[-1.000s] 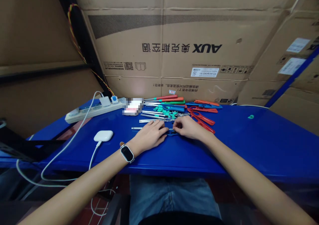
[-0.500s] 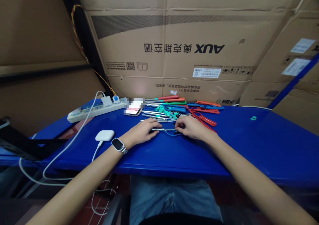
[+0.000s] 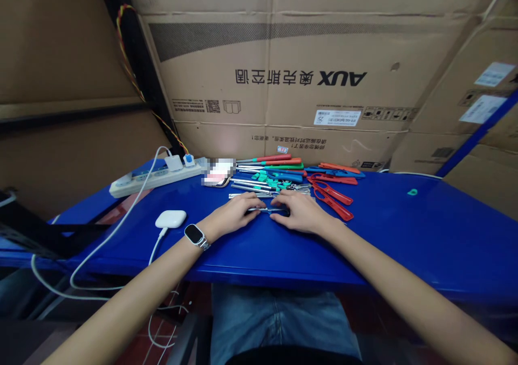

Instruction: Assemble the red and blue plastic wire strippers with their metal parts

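Note:
A thin silvery metal rod (image 3: 265, 209) lies level just above or on the blue table between my hands. My left hand (image 3: 237, 214) pinches its left end, the thumb below and the fingers above. Around the right end curl the fingers and thumb of my right hand (image 3: 301, 211), which hides much of that end; a bit of blue shows there. Just beyond my hands lie several metal rods (image 3: 246, 187) and a pile of small green clips (image 3: 263, 177). Red plastic pieces (image 3: 334, 195) with long flat arms rest beside my right hand.
Tools with red, green and blue handles (image 3: 283, 163) lie at the back against the cardboard (image 3: 259, 47). To the left are a phone (image 3: 220, 173), a power strip (image 3: 156, 181) and a white case (image 3: 170, 219) on a cable. A green ring (image 3: 412, 192) lies at right.
My right hand has shifted slightly left along the rod and its grip has changed. The blue loop seen below the rod before is now mostly hidden. My left hand stays nearly in place.

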The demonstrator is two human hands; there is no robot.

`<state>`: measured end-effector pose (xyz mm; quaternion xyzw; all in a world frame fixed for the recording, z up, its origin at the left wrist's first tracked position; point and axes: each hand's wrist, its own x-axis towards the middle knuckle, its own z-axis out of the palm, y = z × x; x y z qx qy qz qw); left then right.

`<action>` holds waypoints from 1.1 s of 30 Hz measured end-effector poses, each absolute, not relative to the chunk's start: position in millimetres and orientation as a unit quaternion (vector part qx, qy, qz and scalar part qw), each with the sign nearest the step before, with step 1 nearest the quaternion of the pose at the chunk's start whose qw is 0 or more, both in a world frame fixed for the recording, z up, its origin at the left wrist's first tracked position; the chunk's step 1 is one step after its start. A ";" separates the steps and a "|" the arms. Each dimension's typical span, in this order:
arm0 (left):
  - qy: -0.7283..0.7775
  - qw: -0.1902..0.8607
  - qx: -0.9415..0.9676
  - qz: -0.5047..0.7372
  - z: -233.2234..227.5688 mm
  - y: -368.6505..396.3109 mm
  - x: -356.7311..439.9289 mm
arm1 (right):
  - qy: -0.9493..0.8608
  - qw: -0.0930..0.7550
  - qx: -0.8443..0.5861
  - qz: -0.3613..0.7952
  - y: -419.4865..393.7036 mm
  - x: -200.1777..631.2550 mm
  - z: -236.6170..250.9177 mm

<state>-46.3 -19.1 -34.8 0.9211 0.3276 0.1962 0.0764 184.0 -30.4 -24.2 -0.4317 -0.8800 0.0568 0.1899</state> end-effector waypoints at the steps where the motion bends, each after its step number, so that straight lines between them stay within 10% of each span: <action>1: 0.327 0.076 0.921 0.198 -35.0 -19.1 -46.1 | -0.881 0.188 -0.430 0.063 -31.0 182.6 -25.3; 33: 0.291 -0.055 0.941 0.166 -34.3 -26.7 -43.6 | -0.881 0.216 -0.409 0.098 -29.7 182.2 -35.3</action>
